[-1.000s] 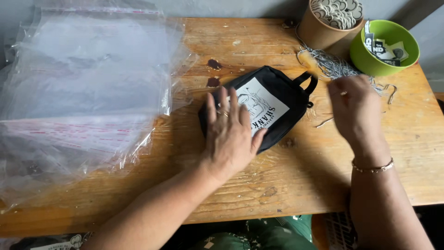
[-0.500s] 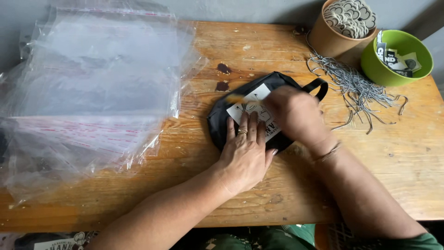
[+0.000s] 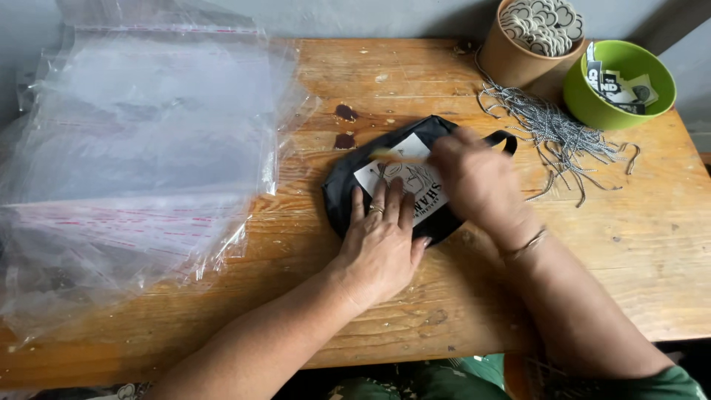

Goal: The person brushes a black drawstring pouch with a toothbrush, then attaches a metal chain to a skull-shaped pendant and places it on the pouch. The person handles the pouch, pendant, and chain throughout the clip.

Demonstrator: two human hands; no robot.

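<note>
Pressing soft black pouch (image 3: pixel 348 185), hands (image 3: pixel 381 241)

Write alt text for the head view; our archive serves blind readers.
Two hands work on a small black pouch on a wooden table: the left hand presses it flat, the right hand is over its white printed label. Clear plastic bags lie left; grey strings, a brown tub and a green bowl sit right.
</note>
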